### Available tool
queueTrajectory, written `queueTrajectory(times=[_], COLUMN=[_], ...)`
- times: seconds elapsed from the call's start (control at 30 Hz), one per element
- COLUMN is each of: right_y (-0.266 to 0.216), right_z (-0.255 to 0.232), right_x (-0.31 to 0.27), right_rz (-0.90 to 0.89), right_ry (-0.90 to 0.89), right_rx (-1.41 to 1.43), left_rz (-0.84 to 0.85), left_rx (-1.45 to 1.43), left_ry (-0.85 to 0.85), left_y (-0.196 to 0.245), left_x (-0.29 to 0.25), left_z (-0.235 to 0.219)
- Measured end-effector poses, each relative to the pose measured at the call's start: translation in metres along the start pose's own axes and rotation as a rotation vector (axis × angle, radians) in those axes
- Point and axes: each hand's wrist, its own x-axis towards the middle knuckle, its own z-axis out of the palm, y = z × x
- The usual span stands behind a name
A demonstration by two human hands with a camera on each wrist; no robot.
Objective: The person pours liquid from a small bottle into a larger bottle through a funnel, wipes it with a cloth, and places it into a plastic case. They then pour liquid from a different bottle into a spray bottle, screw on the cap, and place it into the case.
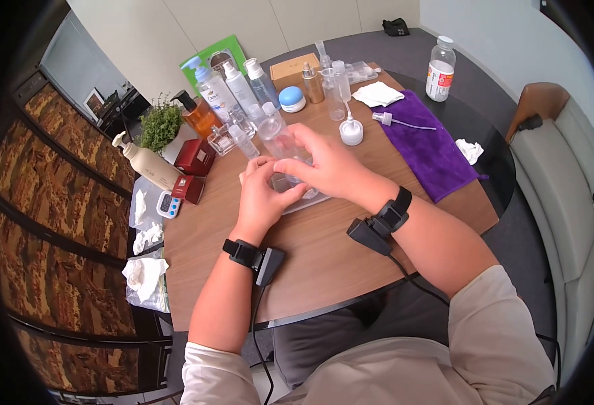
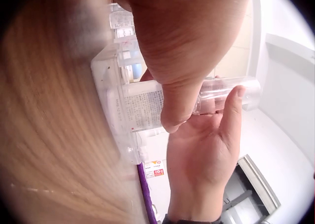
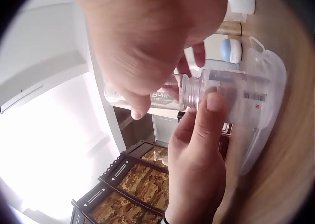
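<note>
My left hand (image 1: 262, 202) grips a clear bottle with a printed label (image 2: 142, 106) around its upper body, thumb against the side. Above it, my right hand (image 1: 334, 169) holds a clear cylindrical piece (image 1: 273, 129) between thumb and fingers. Screw threads (image 3: 193, 92) show between the two pieces in the right wrist view; whether they touch is unclear. The bottle's base is at a clear shallow tray (image 1: 305, 206) on the table. Fingers hide part of the bottle and the cylinder.
Pump bottles (image 1: 214, 91), small clear bottles (image 1: 244, 143), a blue-lidded jar (image 1: 292, 99) and red boxes (image 1: 195, 157) stand beyond my hands. A white-capped pump piece (image 1: 351, 131) is right of them, near a purple cloth (image 1: 422, 145). A timer (image 1: 168, 204) lies left.
</note>
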Motion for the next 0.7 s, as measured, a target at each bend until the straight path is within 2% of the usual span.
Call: queueTrajectory(times=[0.07,0.1,0.17,0.33,0.4,0.43,0.5,0.57,0.6,0.63,0.7], right_y=[0.006,0.007,0.006,-0.007,-0.010,-0.011,-0.009,-0.005,-0.005,-0.006,-0.006], right_z=[0.010,0.010,0.003,-0.001,0.000,0.001,0.000,-0.001,-0.001,0.001,0.005], right_x=[0.000,-0.001,0.001,-0.002,-0.003,-0.003,-0.004,-0.005,-0.005,-0.006,-0.006], right_rz=[0.035,0.038,-0.120,-0.173,-0.196,-0.209,-0.222,-0.274,-0.270,-0.341,-0.428], right_ry=[0.104,0.103,0.134,0.122,0.137,0.166,0.197,0.159,0.162,0.154,0.148], right_rx=[0.231,0.236,-0.001,0.059,0.080,0.067,0.050,-0.153,-0.157,-0.253,-0.371], left_rz=[0.006,0.010,-0.018,-0.024,0.076,0.078,0.205,0.212,0.216,0.334,0.334], left_rx=[0.008,0.017,0.019,0.060,0.051,0.051,-0.107,-0.176,-0.243,-0.289,-0.220], left_ry=[-0.001,-0.006,-0.017,-0.057,0.110,0.112,0.286,0.309,0.334,0.378,0.359], left_y=[0.007,0.010,0.005,-0.004,-0.002,0.000,0.004,0.000,0.000,0.002,0.005], left_x=[0.000,-0.001,-0.001,-0.001,-0.003,-0.002,-0.002,-0.004,-0.005,-0.006,-0.011], left_z=[-0.003,-0.005,-0.005,-0.003,-0.002,-0.004,-0.012,-0.020,-0.021,-0.022,-0.025])
